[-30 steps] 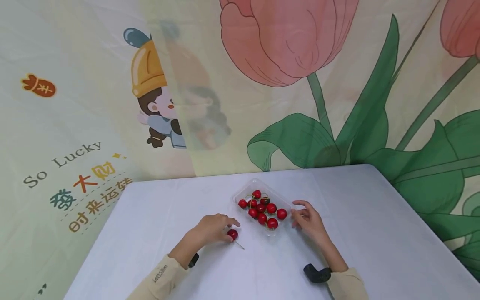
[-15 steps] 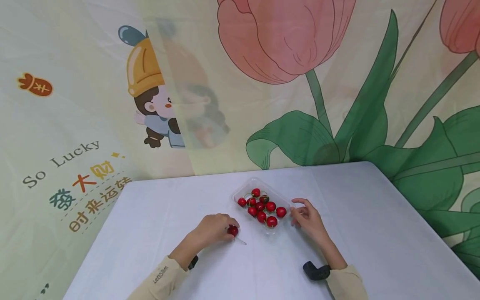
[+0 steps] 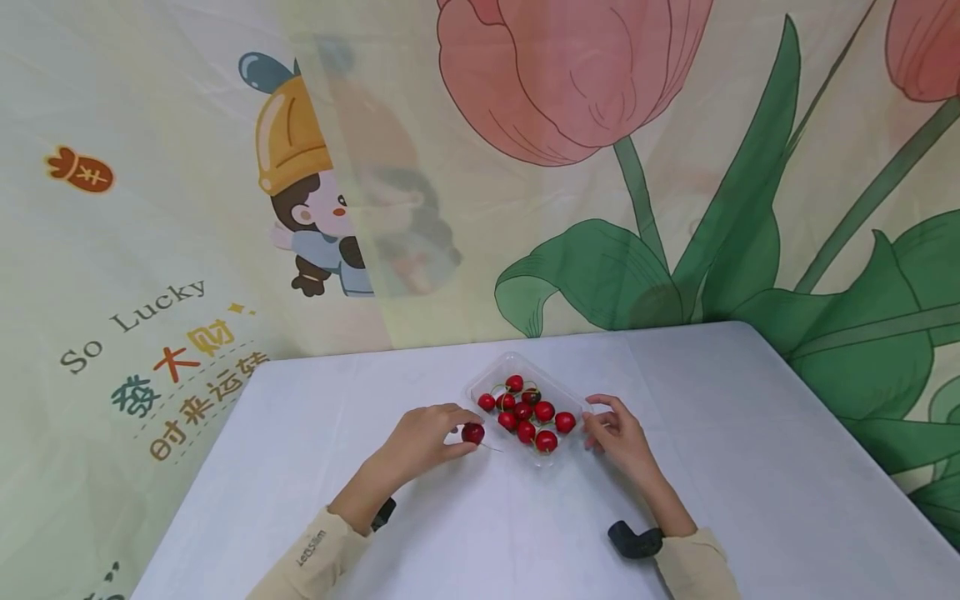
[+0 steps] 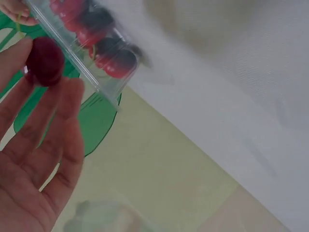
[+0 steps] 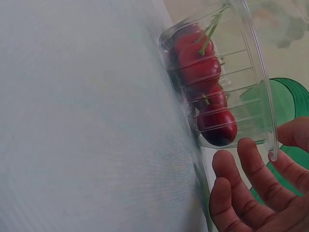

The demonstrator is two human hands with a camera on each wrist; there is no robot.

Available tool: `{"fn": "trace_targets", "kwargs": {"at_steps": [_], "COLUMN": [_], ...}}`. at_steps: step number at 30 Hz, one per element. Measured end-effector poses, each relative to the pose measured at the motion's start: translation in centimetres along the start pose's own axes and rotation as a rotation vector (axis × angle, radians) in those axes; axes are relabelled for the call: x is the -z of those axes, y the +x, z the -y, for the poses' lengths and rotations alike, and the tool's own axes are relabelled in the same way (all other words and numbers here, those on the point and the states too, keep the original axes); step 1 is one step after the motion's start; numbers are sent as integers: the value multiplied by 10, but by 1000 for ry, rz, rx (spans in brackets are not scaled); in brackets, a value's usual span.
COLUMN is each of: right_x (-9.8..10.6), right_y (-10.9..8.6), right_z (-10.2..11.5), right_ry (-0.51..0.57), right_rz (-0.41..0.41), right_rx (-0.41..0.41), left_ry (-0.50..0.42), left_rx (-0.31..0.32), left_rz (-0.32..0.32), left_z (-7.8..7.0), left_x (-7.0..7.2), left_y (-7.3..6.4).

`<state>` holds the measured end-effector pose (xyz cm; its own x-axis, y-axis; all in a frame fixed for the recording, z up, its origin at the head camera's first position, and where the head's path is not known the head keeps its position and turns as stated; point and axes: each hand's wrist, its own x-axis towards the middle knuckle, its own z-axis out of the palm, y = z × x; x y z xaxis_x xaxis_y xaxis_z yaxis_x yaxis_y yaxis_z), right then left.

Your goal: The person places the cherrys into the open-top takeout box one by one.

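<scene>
In the head view my left hand [image 3: 426,437] pinches a dark red cherry [image 3: 473,433] between thumb and fingertips, its thin stem pointing right. The left wrist view shows that cherry [image 4: 46,62] close up, beside the wall of a clear plastic container [image 4: 84,72]. Several red cherries [image 3: 522,411], some with green stems, lie inside the container [image 3: 487,372]. At its right corner, my right hand [image 3: 621,437] holds the rim. From the right wrist, the thumb and index finger sit on either side of the rim [image 5: 263,72], with the other fingers [image 5: 260,166] bent below it.
A white cloth covers the table [image 3: 750,467]. Behind it hangs a printed backdrop [image 3: 450,317] with tulips and a cartoon figure. Each wrist wears a black camera mount, the right one [image 3: 634,541] jutting out over the cloth.
My left hand has closed on the cherry, lifted it from the cloth and carried it up and right toward the container. My right hand has stayed at the container's corner.
</scene>
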<state>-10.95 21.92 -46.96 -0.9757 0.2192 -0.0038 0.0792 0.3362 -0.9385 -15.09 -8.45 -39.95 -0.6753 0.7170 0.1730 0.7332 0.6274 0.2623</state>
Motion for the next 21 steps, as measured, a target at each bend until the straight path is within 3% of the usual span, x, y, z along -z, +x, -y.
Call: {"fn": "trace_targets", "kwargs": {"at_steps": [4, 7, 21], "right_x": [1, 1, -2], "right_y": [-1, -1, 0], "right_z": [1, 1, 2], "right_ry": [6, 6, 10], "right_rz": [2, -1, 5], "right_rx": [13, 19, -11], "left_ry": [-20, -52, -95], "left_rx": [-11, -6, 12], "left_rz": [-100, -137, -16], "left_z": [-3, -7, -23], "left_x": [-1, -5, -36], "left_y": [9, 21, 75]}}
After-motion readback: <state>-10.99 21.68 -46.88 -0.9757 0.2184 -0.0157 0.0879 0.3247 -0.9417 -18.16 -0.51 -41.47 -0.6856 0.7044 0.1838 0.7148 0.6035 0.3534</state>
